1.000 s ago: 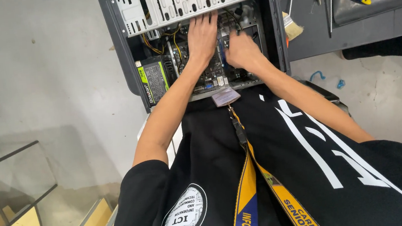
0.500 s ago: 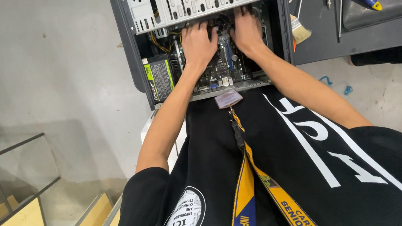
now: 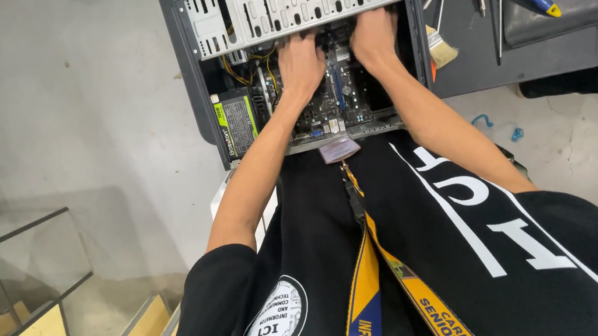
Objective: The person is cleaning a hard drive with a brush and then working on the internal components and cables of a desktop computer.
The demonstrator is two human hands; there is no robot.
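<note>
Hands deep in the open case (image 3: 194,68) — your left hand (image 3: 300,60) and right hand (image 3: 372,34) press flat, fingers spread, on the motherboard (image 3: 340,101) beneath the drive cage (image 3: 296,1). Board-seating step — next, press evenly.

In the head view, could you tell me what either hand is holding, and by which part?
It cannot be told: the left hand and right hand rest inside the open computer case, fingertips hidden under the drive cage.

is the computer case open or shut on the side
Open. The computer case has no side panel on, so the green circuit board and power supply show, with both hands inside.
</note>
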